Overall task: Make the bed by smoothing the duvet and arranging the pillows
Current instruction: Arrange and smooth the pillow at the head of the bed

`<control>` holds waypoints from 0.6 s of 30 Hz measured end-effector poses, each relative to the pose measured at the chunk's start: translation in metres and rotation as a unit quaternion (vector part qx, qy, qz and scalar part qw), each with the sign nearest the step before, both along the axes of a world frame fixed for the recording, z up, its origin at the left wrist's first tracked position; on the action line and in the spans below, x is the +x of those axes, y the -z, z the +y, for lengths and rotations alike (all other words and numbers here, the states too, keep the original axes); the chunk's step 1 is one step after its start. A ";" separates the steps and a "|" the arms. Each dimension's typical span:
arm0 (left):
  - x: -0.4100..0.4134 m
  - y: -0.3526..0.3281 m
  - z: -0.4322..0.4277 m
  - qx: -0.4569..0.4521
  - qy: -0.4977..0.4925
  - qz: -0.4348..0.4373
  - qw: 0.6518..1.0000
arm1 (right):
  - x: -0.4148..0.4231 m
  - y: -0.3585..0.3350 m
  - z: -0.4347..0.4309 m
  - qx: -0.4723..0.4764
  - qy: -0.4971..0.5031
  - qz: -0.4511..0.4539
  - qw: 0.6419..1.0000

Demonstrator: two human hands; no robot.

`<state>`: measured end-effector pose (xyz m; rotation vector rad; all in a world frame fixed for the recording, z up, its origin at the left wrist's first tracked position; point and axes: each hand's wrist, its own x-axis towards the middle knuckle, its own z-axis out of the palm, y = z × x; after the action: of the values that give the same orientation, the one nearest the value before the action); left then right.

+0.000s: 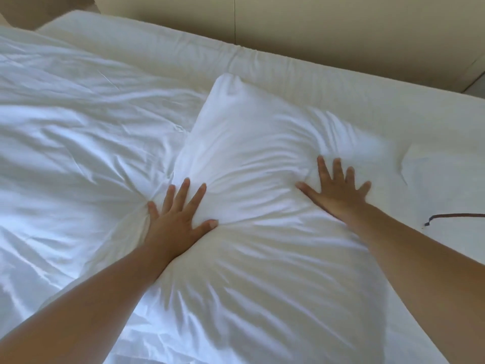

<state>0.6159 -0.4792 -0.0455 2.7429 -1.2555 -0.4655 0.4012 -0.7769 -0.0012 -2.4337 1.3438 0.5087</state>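
Observation:
A white pillow lies on the bed, its long side running from near me toward the headboard. My left hand presses flat on the pillow's left edge with fingers spread, where it meets the crumpled white duvet. My right hand presses flat on the pillow's right side, fingers spread. Both hands dent the pillow. The duvet covers the left part of the bed and is full of creases.
The bare white mattress sheet shows to the right and behind the pillow. A beige padded headboard runs along the far edge. A dark cord lies on the sheet at the right.

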 end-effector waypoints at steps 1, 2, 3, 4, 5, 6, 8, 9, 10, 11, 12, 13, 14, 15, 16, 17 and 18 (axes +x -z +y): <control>-0.003 -0.007 0.001 0.030 -0.003 0.008 1.000 | -0.009 -0.005 0.021 0.015 -0.007 0.013 1.000; -0.009 -0.016 0.003 0.054 -0.007 0.016 0.998 | -0.020 -0.012 0.047 0.026 -0.020 0.020 0.999; -0.014 -0.024 0.006 0.070 -0.013 0.023 0.997 | -0.032 -0.015 0.074 0.032 -0.034 0.020 0.999; -0.020 -0.034 0.009 0.080 -0.022 0.028 0.996 | -0.043 -0.018 0.101 0.039 -0.049 0.017 0.998; -0.027 -0.044 0.015 0.089 -0.028 0.031 0.995 | -0.055 -0.021 0.128 0.044 -0.064 0.016 0.997; -0.033 -0.054 0.021 0.094 -0.033 0.034 0.994 | -0.067 -0.025 0.151 0.045 -0.077 0.011 0.996; -0.053 -0.070 0.040 0.106 -0.031 0.029 0.993 | -0.093 -0.024 0.199 0.049 -0.099 0.012 0.994; -0.065 -0.075 0.053 0.110 -0.029 0.021 0.993 | -0.106 -0.023 0.220 0.054 -0.109 0.017 0.992; -0.079 -0.078 0.067 0.114 -0.025 0.014 0.993 | -0.118 -0.023 0.240 0.060 -0.123 0.026 0.990; -0.092 -0.081 0.083 0.120 -0.023 0.010 0.992 | -0.133 -0.016 0.259 0.056 -0.135 0.030 0.989; -0.106 -0.085 0.100 0.129 -0.026 0.010 0.991 | -0.145 -0.016 0.275 0.075 -0.140 0.034 0.987; -0.118 -0.091 0.117 0.143 -0.030 0.014 0.989 | -0.155 -0.017 0.287 0.096 -0.150 0.051 0.983; -0.130 -0.099 0.133 0.165 -0.034 0.023 0.985 | -0.160 -0.024 0.294 0.098 -0.173 0.066 0.978; -0.141 -0.109 0.148 0.189 -0.036 0.034 0.981 | -0.160 -0.041 0.297 0.116 -0.179 0.078 0.974; -0.150 -0.121 0.162 0.203 -0.040 0.044 0.977 | -0.156 -0.061 0.299 0.118 -0.183 0.076 0.973; -0.155 -0.136 0.176 0.209 -0.042 0.053 0.976 | -0.151 -0.080 0.301 0.140 -0.170 0.083 0.972; -0.158 -0.153 0.189 0.205 -0.040 0.060 0.976 | -0.144 -0.101 0.304 0.167 -0.153 0.072 0.971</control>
<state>0.4578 -0.2904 0.1080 3.0192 -1.1193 -0.9638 0.2572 -0.4725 0.0995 -2.3575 0.8453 0.9244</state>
